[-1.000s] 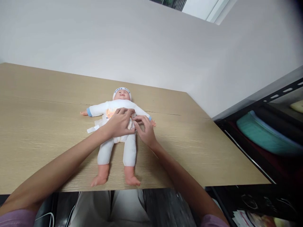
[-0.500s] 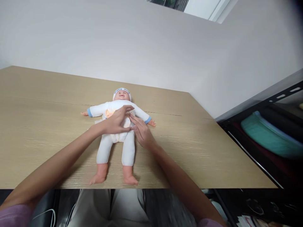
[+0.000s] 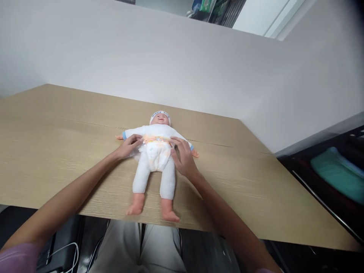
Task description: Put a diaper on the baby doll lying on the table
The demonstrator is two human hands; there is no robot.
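A baby doll (image 3: 168, 189) lies on its back on the wooden table, arms spread, feet towards me. It wears a white suit with blue cuffs and a lettered headband. Around its hips is a white diaper (image 3: 158, 155) with an orange patterned waistband, its front up over the belly. My left hand (image 3: 129, 147) is closed at the diaper's left side, where a thin white flap shows below the fingers. At the opposite side, my right hand (image 3: 183, 156) has its fingertips on the waistband and its thumb lower at the edge, gripping it. Exact finger contact is small in view.
The wooden table (image 3: 71, 167) meets a pale wall (image 3: 142, 60) at the back. At the right stands a dark rack (image 3: 315, 201) with a green item (image 3: 338, 174) on it. A white cable (image 3: 76, 254) hangs below the table's front edge.
My hands were together over the doll's belly; now they have parted to the diaper's two sides, uncovering its front and waistband. The camera view has shifted slightly left.
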